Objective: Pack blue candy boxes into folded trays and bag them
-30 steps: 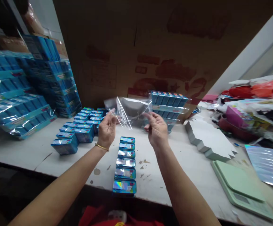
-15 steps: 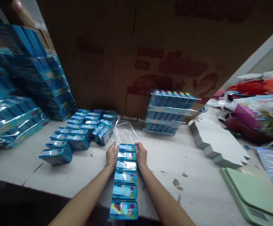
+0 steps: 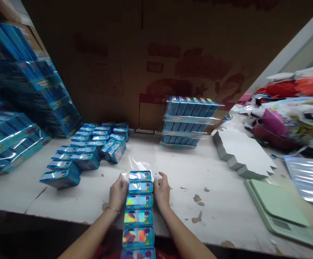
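Note:
A row of several small blue boxes (image 3: 138,201) with shiny tops runs from the table's front edge toward the middle, inside a clear plastic bag (image 3: 140,164) that stretches past the far box. On the row's left side, my left hand (image 3: 118,193) is closed with its fingertips pinching the plastic near the far end. My right hand (image 3: 162,190) is on the opposite side, its thumb and curled fingers at the bag's edge while the index finger points forward. Exactly how much plastic lies in the fingers is hard to see.
Loose blue boxes (image 3: 84,162) stand grouped to the left, beside tall stacks of wrapped packs (image 3: 45,86). A wrapped stack (image 3: 187,122) stands before a big cardboard carton (image 3: 104,72). At right are white card sheets (image 3: 242,151), a green scale (image 3: 280,208) and a silvery sheet (image 3: 310,180).
The row of boxes has come nearer to me, and its front end now passes below the frame. Both hands have moved nearer with it, and my right index finger has straightened.

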Motion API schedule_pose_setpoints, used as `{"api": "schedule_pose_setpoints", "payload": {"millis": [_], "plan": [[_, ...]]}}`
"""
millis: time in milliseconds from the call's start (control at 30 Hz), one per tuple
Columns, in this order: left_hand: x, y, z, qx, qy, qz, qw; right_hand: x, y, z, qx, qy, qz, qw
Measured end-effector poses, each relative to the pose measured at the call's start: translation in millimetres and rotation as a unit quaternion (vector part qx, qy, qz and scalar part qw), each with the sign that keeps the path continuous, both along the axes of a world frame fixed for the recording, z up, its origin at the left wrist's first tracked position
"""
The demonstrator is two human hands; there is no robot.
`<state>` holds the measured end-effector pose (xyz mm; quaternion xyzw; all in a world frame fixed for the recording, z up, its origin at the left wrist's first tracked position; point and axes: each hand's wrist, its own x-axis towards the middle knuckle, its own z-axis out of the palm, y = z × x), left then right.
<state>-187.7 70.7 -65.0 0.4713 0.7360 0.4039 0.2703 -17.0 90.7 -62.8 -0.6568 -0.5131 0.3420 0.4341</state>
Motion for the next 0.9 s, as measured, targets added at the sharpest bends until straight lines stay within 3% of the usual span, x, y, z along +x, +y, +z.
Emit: {"api": "schedule_pose_setpoints", "payload": {"millis": [67, 167, 233, 367, 533, 633, 733, 900], "plan": [[-3.1, -7.2, 7.7, -0.03, 0.08, -0.064, 0.994, 7.2, -7.1, 7.8, 0.015, -0.117, 0.057, 0.991], [-5.2, -7.3, 19.0, -0.032, 0.228, -0.136, 0.964, 13.3, -7.4, 20.4, 0.041, -0.328, 0.118, 0.936], [-5.5, -1.3, 25.3, 0.007, 0.291, -0.141, 0.946, 14.3, -0.9, 29.0, 0.068, -0.4, 0.134, 0.904], [-6.1, 14.7, 38.1, 0.092, 0.311, -0.149, 0.934, 13.3, 19.9, 49.7, 0.092, -0.39, 0.15, 0.904], [-8.5, 28.5, 59.2, 0.028, 0.22, -0.147, 0.964, 14.4, 39.7, 80.0, 0.046, -0.397, 0.224, 0.889], [-10.0, 31.2, 71.0, 0.007, 0.187, -0.169, 0.968, 14.6, 41.6, 89.9, 0.033, -0.406, 0.252, 0.878], [-9.0, 27.9, 76.8, 0.02, 0.19, -0.169, 0.967, 12.2, 33.6, 87.3, 0.074, -0.443, 0.227, 0.864], [-1.8, 12.4, 68.3, 0.151, 0.231, -0.152, 0.949, 14.0, 9.5, 65.4, 0.252, -0.482, 0.17, 0.821]]}}
